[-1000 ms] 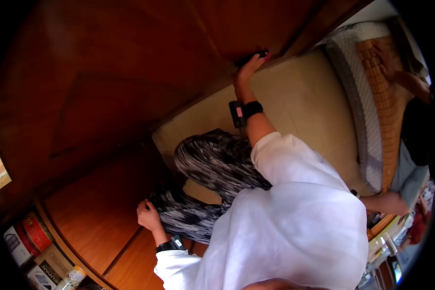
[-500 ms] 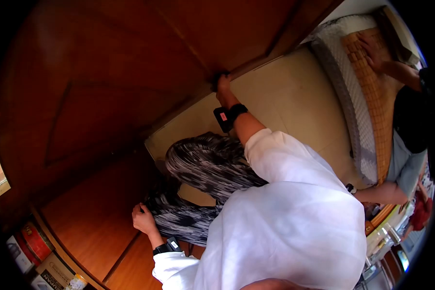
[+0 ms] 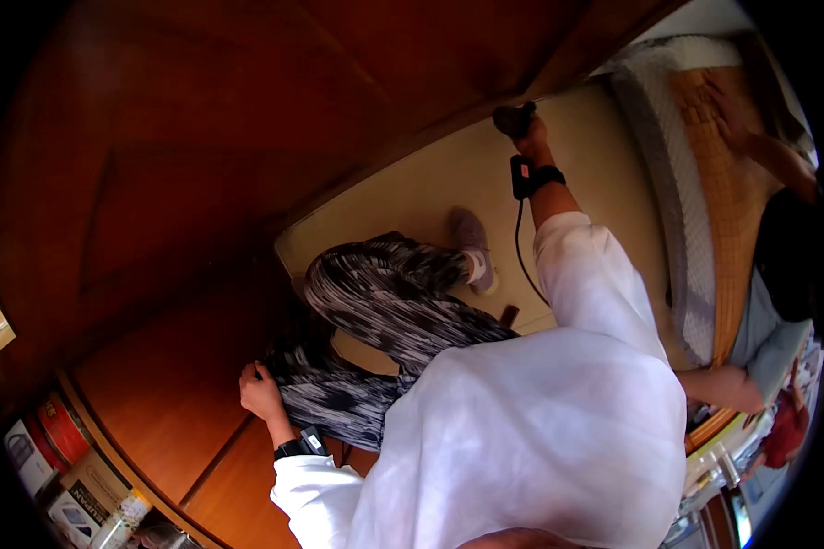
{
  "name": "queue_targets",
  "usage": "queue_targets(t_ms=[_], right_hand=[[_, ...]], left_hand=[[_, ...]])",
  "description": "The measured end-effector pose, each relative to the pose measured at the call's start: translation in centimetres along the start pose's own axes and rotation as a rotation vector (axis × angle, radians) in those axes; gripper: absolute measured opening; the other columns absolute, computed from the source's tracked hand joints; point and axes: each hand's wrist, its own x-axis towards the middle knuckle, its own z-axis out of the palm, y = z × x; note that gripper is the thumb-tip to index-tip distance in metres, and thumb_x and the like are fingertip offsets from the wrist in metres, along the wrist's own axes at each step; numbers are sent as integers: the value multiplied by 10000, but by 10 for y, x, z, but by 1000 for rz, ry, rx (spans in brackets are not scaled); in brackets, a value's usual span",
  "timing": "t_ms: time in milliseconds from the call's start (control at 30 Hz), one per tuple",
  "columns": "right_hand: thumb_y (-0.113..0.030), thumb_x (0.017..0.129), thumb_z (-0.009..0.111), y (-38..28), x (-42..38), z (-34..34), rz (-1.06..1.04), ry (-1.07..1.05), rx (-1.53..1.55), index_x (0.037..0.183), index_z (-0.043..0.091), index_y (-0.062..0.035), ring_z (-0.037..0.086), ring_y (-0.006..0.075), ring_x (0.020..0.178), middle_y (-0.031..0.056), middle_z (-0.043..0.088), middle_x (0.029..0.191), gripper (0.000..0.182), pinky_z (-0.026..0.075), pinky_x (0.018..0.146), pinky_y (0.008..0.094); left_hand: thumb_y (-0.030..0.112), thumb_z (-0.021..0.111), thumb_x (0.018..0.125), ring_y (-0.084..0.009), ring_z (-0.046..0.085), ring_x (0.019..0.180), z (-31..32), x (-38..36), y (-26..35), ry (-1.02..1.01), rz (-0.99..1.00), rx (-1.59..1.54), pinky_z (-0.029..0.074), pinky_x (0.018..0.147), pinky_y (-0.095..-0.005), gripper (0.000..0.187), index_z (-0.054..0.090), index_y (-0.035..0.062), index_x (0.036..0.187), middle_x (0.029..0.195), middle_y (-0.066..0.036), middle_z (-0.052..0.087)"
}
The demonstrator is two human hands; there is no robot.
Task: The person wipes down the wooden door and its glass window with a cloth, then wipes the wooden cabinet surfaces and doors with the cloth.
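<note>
Starting at the far left: red tins and boxes [image 3: 59, 439] stacked beside the wooden platform [image 3: 174, 403]. Bracing on that platform with the left hand [image 3: 261, 393], knuckles against the patterned trousers [image 3: 375, 293]; fingers curled, but cannot tell whether pinching the cloth or merely resting on it. Better kept flat and planted, judging by the long lean forward. Further right, a grey shoe [image 3: 471, 249] on the beige floor [image 3: 412, 197], with a thin black cable [image 3: 520, 252] hanging from the wrist strap near it; worth minding so that it does not snag underfoot. Reaching well ahead with the right hand [image 3: 531, 142], closed around a small dark tool [image 3: 513, 117], which sits right where the floor meets the foot of the brown wooden panel [image 3: 247, 110]. Probably best worked with a low wrist, the tool pressed squarely into the joint. At the far right, a bamboo mat [image 3: 705, 165] under another person's hand [image 3: 728, 102], well apart.
</note>
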Motion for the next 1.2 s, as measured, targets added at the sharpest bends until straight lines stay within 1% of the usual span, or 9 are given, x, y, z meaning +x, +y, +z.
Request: queue_targets(t_ms=[200, 400, 567, 667, 700, 800, 1000, 1100, 1200], right_hand=[[-279, 995, 317, 55, 42, 27, -46, 12, -115, 1253, 469, -90, 574, 322, 1026, 115, 557, 1212, 354, 473, 935, 504], [-549, 980, 246, 178, 7, 52, 106, 25, -121, 1382, 404, -144, 483, 288, 1154, 55, 493, 1339, 592, 424, 973, 470], [-482, 997, 283, 226, -56, 98, 365, 148, 48, 1268, 485, -143, 527, 242, 928, 55, 535, 1188, 479, 497, 733, 383], [-413, 990, 353, 230, -67, 88, 366, -171, 131, 1318, 476, -104, 553, 295, 1029, 95, 559, 1218, 467, 488, 859, 466], [-379, 992, 359, 237, -53, 78, 339, -368, 246, 1350, 460, -83, 550, 328, 1105, 115, 569, 1231, 476, 466, 938, 522], [-420, 1022, 255, 207, -52, 85, 431, -90, 220, 1397, 395, -81, 525, 353, 1151, 140, 493, 1347, 525, 430, 987, 553], [-373, 1003, 380, 189, -8, 63, 337, 51, 166, 1272, 524, -127, 579, 296, 1064, 88, 579, 1251, 392, 471, 942, 473], [-336, 988, 436, 141, -36, 80, 255, 38, 144, 1129, 591, -130, 616, 248, 990, 47, 653, 1083, 294, 503, 869, 421], [-261, 991, 416, 144, 0, 56, 179, 131, 91, 1160, 581, -116, 595, 245, 1050, 56, 634, 1132, 277, 481, 924, 421]], left_hand=[[262, 568, 907, -324, 644, 803, 4, -3, -2, 10, -35, -40, 513, 662, -419, 223, 692, 78, 924, 904, -116, 678], [268, 577, 904, -325, 646, 804, 3, -1, -1, -5, -31, -33, 513, 664, -420, 227, 688, 70, 907, 911, -117, 678], [263, 580, 903, -328, 644, 796, 5, 0, -1, -8, -27, -31, 511, 661, -424, 223, 686, 67, 892, 908, -116, 676], [262, 568, 916, -333, 642, 828, 3, 2, -2, -71, -20, -29, 515, 681, -410, 218, 680, 75, 935, 932, -128, 671], [255, 562, 921, -331, 639, 842, 6, 1, -5, -21, 27, -121, 515, 695, -406, 218, 677, 72, 945, 940, -127, 667], [206, 538, 940, -324, 633, 897, -13, 16, 16, 65, 76, -258, 515, 743, -398, 197, 668, 64, 980, 970, -123, 660], [102, 547, 937, -340, 602, 1050, -117, 75, 55, 528, 290, -336, 474, 902, -392, 215, 624, 24, 1122, 1143, -148, 640], [86, 568, 917, -344, 542, 1162, -180, 104, 75, 773, 447, -214, 413, 1005, -485, 310, 568, 41, 1223, 1287, -147, 566], [136, 588, 918, -335, 467, 1261, -217, 134, 89, 919, 529, -107, 357, 1052, -519, 428, 467, 73, 1323, 1400, -155, 464]])
